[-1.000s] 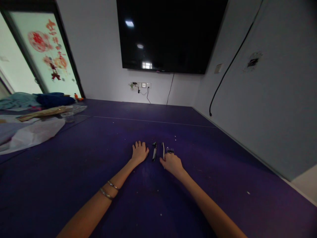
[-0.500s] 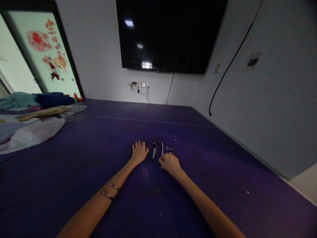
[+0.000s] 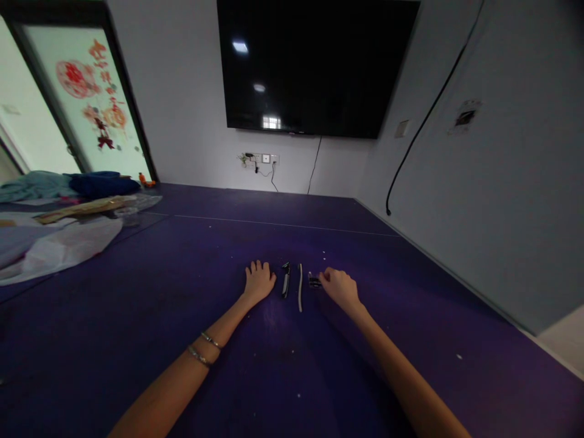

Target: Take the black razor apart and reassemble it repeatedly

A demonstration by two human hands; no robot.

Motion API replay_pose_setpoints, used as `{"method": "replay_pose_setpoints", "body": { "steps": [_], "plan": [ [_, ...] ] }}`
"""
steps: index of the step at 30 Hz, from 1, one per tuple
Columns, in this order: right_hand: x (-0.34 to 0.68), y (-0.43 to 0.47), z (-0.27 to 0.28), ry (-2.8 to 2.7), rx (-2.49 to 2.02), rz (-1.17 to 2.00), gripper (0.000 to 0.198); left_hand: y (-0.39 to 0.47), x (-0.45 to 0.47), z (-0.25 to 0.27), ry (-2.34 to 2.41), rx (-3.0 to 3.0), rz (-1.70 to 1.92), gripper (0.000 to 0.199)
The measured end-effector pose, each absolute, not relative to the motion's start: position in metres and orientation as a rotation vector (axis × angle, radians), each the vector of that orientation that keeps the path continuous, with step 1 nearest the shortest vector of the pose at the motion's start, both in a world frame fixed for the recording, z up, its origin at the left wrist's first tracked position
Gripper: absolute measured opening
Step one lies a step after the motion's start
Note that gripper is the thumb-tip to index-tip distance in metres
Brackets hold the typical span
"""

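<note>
My left hand (image 3: 259, 282) lies palm down on the purple surface (image 3: 191, 316), fingers spread, holding nothing. Just right of it lies a black-and-grey razor (image 3: 286, 283), its head pointing away from me. Beside the razor is a toothbrush (image 3: 300, 292) with a pale handle and dark head, roughly parallel to it. Farther right sits a small clear-and-black case (image 3: 314, 281), too small to make out exactly. My right hand (image 3: 341, 287) is closed, its fingertips pinching the right edge of that case.
Clothes (image 3: 98, 182), a white plastic bag (image 3: 73, 243) and a clear cup (image 3: 129, 216) lie at the far left. A television (image 3: 314, 67) hangs on the wall ahead. A black cable (image 3: 424, 115) dangles along the right wall.
My right hand has let go of the toothbrush and moved right to the small case. The toothbrush now lies fully visible. My left hand stays in place.
</note>
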State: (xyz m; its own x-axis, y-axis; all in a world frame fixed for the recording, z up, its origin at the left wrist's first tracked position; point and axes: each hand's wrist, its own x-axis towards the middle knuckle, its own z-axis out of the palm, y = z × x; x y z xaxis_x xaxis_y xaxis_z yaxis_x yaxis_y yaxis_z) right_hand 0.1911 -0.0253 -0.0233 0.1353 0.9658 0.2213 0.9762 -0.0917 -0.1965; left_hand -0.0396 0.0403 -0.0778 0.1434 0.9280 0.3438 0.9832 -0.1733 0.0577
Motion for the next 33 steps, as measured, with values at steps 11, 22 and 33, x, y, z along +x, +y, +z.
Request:
{"method": "replay_pose_setpoints", "body": {
  "steps": [11,22,33],
  "plan": [
    [0.297,-0.016,-0.080,-1.918,-2.024,-0.241,0.040,0.043,-0.038,-0.078,-1.909,-2.222,-0.454,0.043],
    [0.297,-0.020,-0.084,-1.913,-2.058,-0.233,0.044,0.042,-0.041,-0.077,-1.913,-2.238,-0.446,0.048],
    [0.298,-0.020,-0.085,-1.913,-2.021,-0.210,0.044,0.042,-0.046,-0.077,-1.897,-2.284,-0.388,0.048]
  ]
}}
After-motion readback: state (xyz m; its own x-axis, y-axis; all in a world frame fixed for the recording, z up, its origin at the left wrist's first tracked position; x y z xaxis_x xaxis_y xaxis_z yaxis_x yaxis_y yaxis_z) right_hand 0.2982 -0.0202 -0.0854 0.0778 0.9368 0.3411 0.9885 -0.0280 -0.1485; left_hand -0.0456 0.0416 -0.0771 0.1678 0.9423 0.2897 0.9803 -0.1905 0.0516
